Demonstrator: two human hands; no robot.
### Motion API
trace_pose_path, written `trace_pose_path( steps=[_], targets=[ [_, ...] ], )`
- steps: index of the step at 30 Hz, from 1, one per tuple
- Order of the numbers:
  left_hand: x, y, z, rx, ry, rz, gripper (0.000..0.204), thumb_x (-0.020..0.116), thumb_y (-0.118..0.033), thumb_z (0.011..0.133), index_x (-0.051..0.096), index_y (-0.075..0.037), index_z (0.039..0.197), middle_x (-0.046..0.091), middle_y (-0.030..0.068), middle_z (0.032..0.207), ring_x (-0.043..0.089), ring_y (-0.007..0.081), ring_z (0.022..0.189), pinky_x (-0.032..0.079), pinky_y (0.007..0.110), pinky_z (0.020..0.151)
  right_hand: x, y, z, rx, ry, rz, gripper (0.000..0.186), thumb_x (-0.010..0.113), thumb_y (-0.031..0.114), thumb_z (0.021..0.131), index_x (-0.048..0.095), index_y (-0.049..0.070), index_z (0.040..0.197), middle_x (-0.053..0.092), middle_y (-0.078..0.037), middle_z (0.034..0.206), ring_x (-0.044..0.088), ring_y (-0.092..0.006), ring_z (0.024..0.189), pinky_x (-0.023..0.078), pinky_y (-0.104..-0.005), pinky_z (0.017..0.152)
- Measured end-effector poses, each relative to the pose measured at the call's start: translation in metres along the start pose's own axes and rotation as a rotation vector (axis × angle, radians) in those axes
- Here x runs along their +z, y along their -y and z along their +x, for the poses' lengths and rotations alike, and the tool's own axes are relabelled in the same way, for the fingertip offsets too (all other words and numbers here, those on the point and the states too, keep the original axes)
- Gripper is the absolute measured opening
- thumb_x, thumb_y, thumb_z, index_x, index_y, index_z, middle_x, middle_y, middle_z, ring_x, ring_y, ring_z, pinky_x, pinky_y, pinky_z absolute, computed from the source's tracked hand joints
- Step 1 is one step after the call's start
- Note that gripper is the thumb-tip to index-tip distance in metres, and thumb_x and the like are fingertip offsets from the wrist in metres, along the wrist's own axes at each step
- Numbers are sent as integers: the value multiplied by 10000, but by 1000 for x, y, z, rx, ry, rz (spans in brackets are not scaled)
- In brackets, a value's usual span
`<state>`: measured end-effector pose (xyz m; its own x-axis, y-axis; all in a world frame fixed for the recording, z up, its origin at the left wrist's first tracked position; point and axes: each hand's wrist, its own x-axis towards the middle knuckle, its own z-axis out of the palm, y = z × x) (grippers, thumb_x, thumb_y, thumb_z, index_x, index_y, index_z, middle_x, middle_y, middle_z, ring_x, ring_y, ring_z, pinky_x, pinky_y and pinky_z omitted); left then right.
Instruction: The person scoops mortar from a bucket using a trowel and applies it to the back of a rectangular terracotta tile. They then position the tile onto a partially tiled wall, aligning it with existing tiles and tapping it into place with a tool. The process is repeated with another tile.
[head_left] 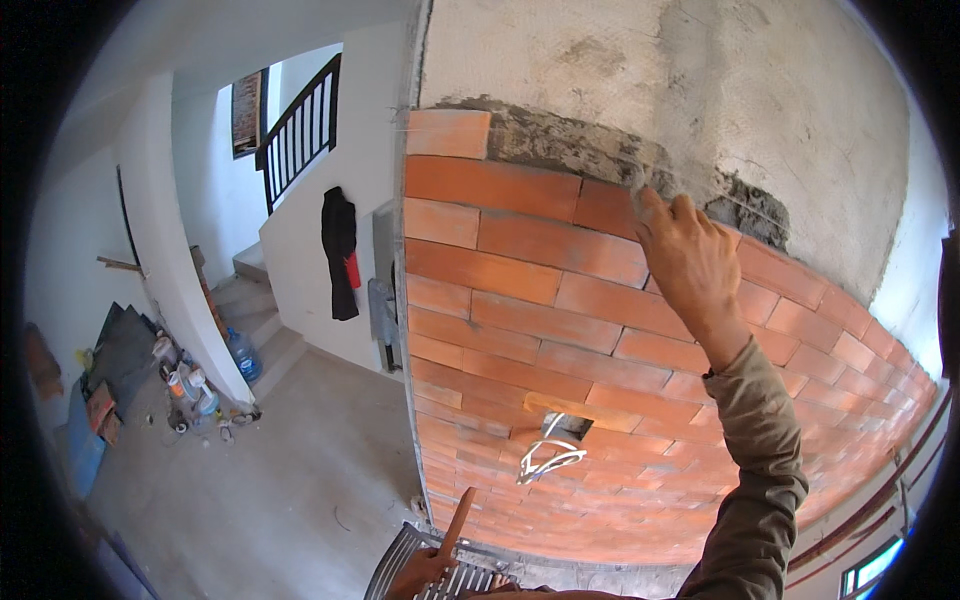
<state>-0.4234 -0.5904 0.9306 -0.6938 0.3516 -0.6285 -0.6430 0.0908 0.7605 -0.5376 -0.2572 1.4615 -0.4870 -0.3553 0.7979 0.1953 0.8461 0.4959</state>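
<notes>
My right hand (697,258) is raised to the top of the tiled wall, its fingers closed at the upper edge of the orange brick tiles (560,243). Something small and pale shows at the fingertips, too blurred to name. A strip of rough grey mortar (570,143) runs above the top course, with a darker wet patch (752,210) just right of the hand. One tile (448,133) sits alone at the left end of the highest row. Low in the view, my left hand (422,574) grips a thin brick tile (458,522), seen nearly edge-on.
White wires (548,460) hang from a square box opening in the tiled wall. Beneath my left hand is a slatted metal surface (396,556). Stairs (270,340), a water jug (243,354) and piled items (190,390) stand at the left. A dark garment (340,250) hangs on the white wall.
</notes>
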Motion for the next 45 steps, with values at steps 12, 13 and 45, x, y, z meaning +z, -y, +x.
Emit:
trace_pose_path(
  steps=[12, 13, 45],
  targets=[
    [-3, 7, -7, -32, -58, 12, 365, 755, -289, 812, 673, 17, 994, 629, 44, 788, 590, 145, 655, 462, 274, 568, 21, 17, 15, -149, -36, 42, 343, 665, 235, 878, 575, 76, 1168, 614, -79, 848, 671, -247, 746, 552, -356, 587],
    [-2, 6, -6, -15, -45, 8, 369, 756, -289, 813, 673, 18, 999, 629, 41, 784, 590, 144, 652, 461, 272, 568, 23, 21, 16, -144, -24, 23, 338, 661, 224, 878, 572, 71, 1166, 614, -78, 850, 672, -247, 739, 554, -349, 582],
    [-32, 98, 77, 78, 78, 58, 361, 657, -314, 871, 654, -55, 1122, 664, 44, 913, 628, 161, 730, 504, 292, 573, 16, -53, -74, 133, -43, -17, 415, 674, 218, 864, 534, 101, 1237, 571, -80, 785, 662, -275, 666, 556, -377, 537]
  ],
)
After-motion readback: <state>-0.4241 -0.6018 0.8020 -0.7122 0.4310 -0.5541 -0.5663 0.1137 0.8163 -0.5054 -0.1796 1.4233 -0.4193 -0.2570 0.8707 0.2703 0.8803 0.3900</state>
